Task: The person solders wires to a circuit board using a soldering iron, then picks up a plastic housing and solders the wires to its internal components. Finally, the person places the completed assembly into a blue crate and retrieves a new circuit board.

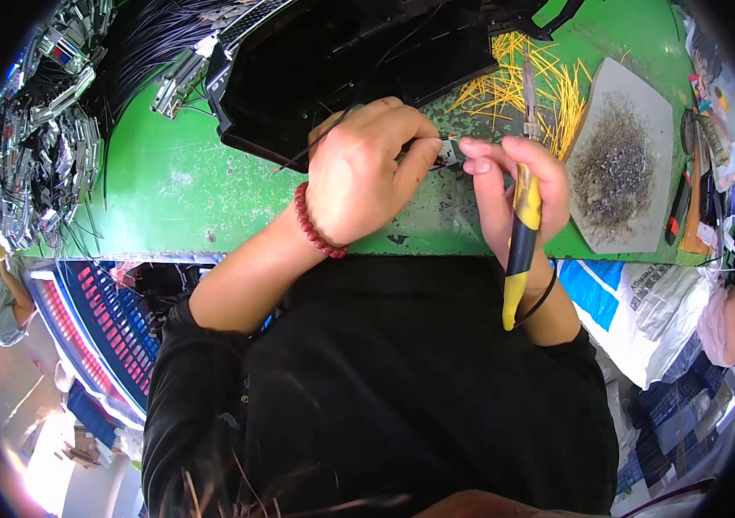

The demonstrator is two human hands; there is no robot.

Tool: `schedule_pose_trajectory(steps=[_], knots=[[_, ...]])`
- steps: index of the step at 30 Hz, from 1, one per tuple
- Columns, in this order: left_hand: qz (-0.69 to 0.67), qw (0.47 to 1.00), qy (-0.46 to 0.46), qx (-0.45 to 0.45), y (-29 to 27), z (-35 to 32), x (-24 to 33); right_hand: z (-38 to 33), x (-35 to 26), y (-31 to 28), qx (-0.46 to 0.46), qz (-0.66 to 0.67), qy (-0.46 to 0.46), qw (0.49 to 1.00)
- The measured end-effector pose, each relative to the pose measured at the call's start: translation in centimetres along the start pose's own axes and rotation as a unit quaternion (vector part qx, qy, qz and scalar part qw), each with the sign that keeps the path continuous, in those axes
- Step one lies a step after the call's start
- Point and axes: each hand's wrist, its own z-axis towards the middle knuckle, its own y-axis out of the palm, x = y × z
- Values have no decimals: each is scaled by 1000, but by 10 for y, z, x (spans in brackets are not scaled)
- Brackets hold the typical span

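My left hand [366,168], a dark red bead bracelet on its wrist, is closed with thumb and forefinger pinched at a small silvery-white part [449,154]. A thin black cable [329,131] runs out from under that hand. My right hand [527,186] is wrapped round a soldering iron [520,250] with a yellow and black handle. Its metal shaft [529,91] points away from me, past the fingers. The right thumb and fingertips come close to the small part; whether they touch it I cannot tell.
A large black plastic housing [342,69] lies behind my hands on the green worktop [160,173]. Cut yellow wires [557,95] are strewn right of it, beside a grey board [644,216] with dark crumbs. Metal connectors [48,147] with black cables [139,60] heap at the left.
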Motion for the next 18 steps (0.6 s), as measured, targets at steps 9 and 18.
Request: schedule_pose_trajectory(steps=[9, 18], knots=[[-7, 1000, 2, -4, 0, 0, 0, 5, 1, -1, 8, 52, 21, 998], [-12, 1000, 5, -25, 0, -1, -4, 16, 3, 0, -78, -102, -102, 986]])
